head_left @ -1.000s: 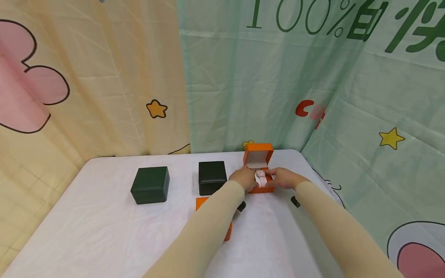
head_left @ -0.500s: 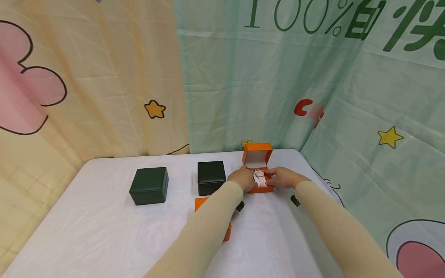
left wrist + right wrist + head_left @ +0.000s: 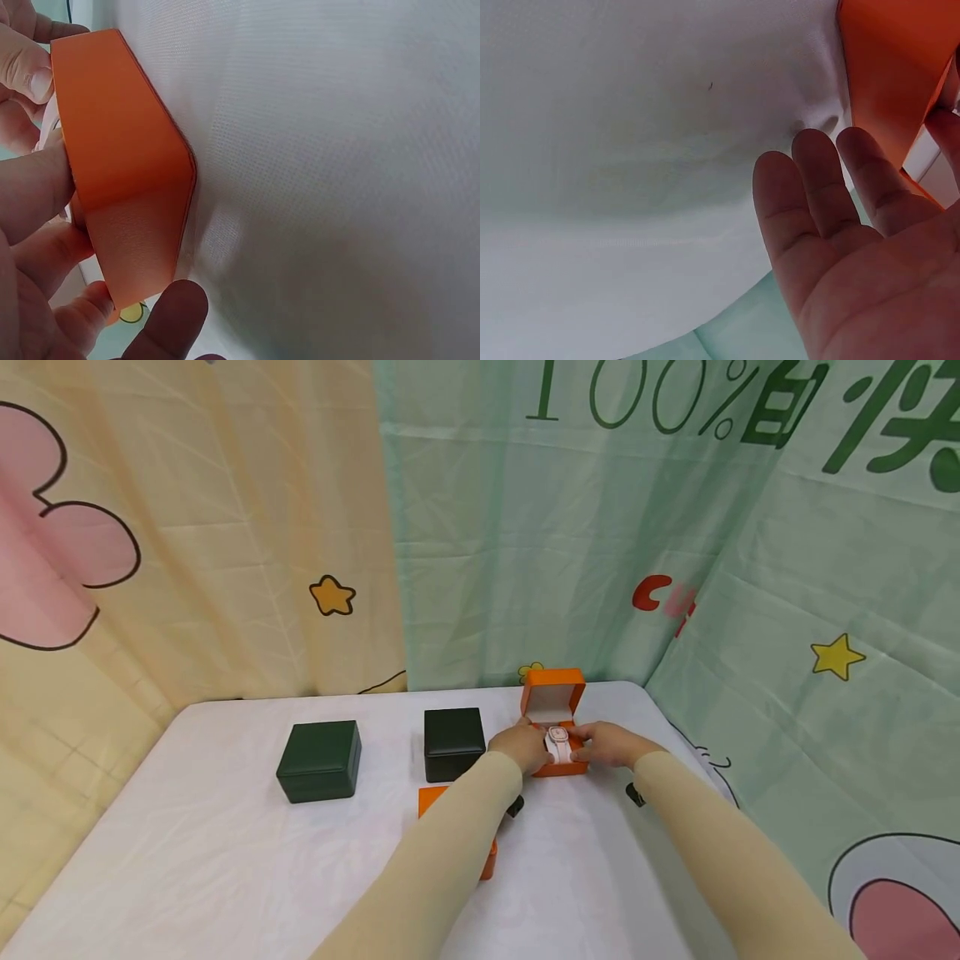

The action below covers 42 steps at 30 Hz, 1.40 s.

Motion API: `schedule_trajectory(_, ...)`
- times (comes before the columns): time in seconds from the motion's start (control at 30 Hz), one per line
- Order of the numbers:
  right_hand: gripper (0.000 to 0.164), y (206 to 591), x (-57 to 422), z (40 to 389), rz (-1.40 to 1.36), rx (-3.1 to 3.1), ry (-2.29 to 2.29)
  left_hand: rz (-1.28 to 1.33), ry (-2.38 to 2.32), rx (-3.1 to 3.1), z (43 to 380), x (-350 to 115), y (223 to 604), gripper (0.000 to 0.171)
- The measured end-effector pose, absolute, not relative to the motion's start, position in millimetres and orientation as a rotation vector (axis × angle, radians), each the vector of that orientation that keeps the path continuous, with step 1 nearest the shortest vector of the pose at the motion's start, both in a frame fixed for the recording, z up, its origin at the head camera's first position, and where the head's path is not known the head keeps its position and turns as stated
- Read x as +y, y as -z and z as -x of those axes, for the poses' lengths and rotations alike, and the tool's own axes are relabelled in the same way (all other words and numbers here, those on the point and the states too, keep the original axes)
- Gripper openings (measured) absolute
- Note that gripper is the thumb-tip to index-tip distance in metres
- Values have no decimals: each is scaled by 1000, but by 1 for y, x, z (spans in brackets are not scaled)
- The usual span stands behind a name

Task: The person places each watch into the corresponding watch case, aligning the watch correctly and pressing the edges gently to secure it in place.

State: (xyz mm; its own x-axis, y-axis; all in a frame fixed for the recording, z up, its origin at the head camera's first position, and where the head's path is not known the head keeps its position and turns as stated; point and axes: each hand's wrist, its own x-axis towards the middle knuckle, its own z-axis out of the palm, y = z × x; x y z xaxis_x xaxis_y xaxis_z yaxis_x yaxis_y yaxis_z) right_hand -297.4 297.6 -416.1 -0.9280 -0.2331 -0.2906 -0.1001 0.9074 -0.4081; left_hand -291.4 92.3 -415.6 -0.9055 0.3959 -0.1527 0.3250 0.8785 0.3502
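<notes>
A wristwatch (image 3: pixel 558 735) with a pale strap and squarish dial sits inside an open orange watch box (image 3: pixel 558 769), whose lid stands raised at the back. From the left side, my left hand (image 3: pixel 521 746) holds the watch with thumb and forefinger at its edge, while other fingers lie along the box's outer wall (image 3: pixel 127 142). My right hand (image 3: pixel 613 744) has thumb and forefinger on the watch's right edge. Its other fingers (image 3: pixel 780 195) stretch out straight beside the box. The exact finger contact on the watch is partly hidden.
Just left of my left hand stands a closed black box (image 3: pixel 454 743). A closed dark green box (image 3: pixel 320 762) lies further left. Another orange box (image 3: pixel 489 862) is mostly covered by my left forearm. A white cloth covers the table (image 3: pixel 225 860); printed curtains (image 3: pixel 510 568) hang behind it.
The head view has shifted very slightly, so everything drifts a little to the left. Both hands stay at the watch in the orange box.
</notes>
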Motion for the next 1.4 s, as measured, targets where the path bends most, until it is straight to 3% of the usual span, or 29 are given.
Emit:
schedule_trajectory(0.37,69,415,296,298,196,2735,568,-519,-538,2801,293,91,414,65)
schedule_trajectory(1.4,67,413,297,295,237,2707,577,-584,-414,2819,288,92,410,57)
